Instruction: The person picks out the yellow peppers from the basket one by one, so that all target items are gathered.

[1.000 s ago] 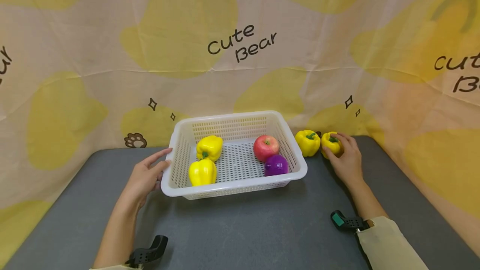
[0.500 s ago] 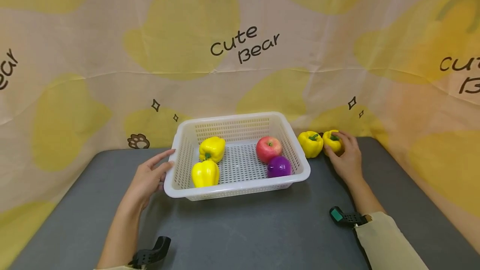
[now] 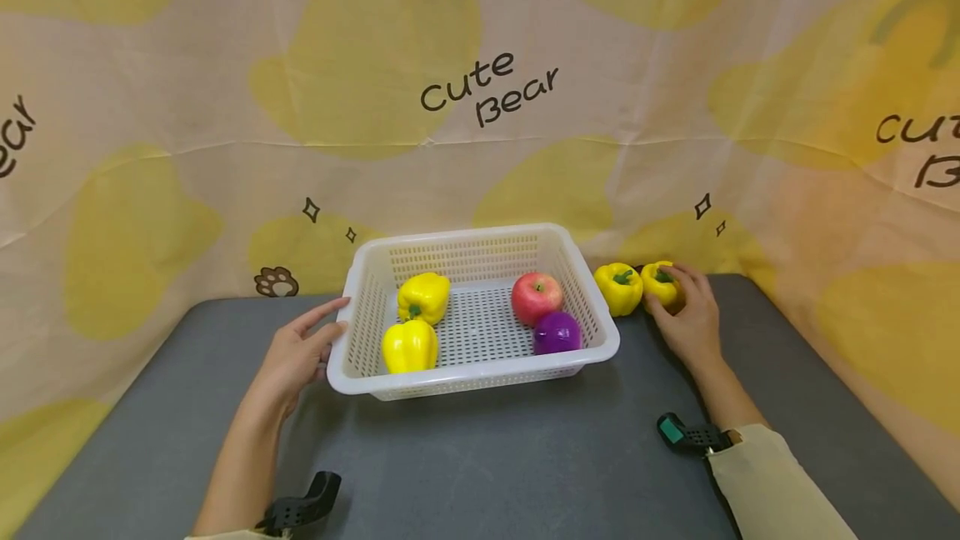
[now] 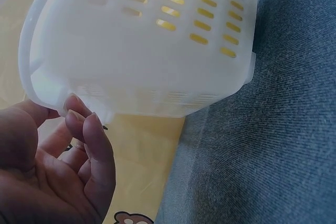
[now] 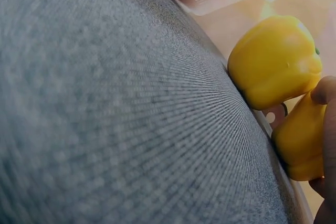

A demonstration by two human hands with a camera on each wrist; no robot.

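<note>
A white perforated plastic basket [image 3: 480,373] stands on the grey table. Inside it, two yellow bell peppers [image 3: 410,347] lie at the left, while a red apple [image 3: 536,298] and a shiny purple round thing [image 3: 557,332] lie at the right. My left hand [image 3: 294,357] pinches the basket's left rim; the left wrist view shows the fingertips at its edge. Right of the basket, my right hand [image 3: 688,319] grips a yellow bell pepper [image 5: 299,140] between thumb and fingers, partly covering it. Another yellow bell pepper [image 3: 618,289] touches it on the left.
Behind the table [image 3: 480,473] hangs a cloth backdrop [image 3: 480,182] with yellow patches and printed words. The outside peppers sit near the table's back edge, close to this cloth. Each wrist wears a black strap device [image 3: 303,502].
The whole head view has shifted slightly. My right hand and its pepper have edged a little left toward the neighbouring pepper. The left hand stays at the basket's rim.
</note>
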